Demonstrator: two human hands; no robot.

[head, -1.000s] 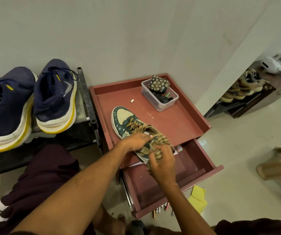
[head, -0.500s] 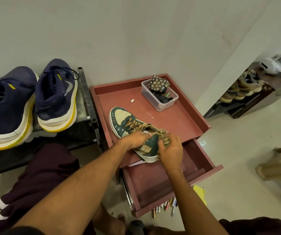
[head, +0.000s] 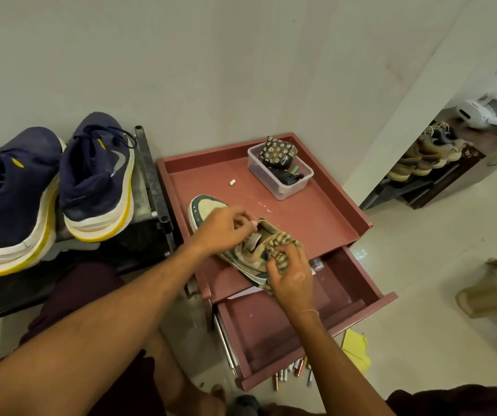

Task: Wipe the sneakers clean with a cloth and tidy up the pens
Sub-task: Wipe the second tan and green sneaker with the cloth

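A green and cream sneaker (head: 208,207) lies on top of the red cabinet (head: 325,217), toe pointing away. My left hand (head: 226,228) holds the sneaker at its laces, fingers curled over the tongue. My right hand (head: 290,273) grips a striped brown cloth (head: 281,246) bunched against the sneaker's heel. Several pens (head: 293,372) lie on the floor under the front of the open drawer (head: 358,276). Two navy sneakers (head: 97,175) with white and yellow soles stand on the black rack (head: 151,175) at the left.
A clear plastic box (head: 283,192) with a flowered pouch and dark items sits at the cabinet's back right. A small white piece (head: 232,182) lies near it. Yellow paper (head: 355,349) lies on the floor. A shoe shelf (head: 421,163) stands at the right. A beige chair (head: 496,292) is nearby.
My left hand has shifted forward along the laces toward the toe. My right hand has moved the cloth around the heel, and the sneaker's collar now shows between the hands.
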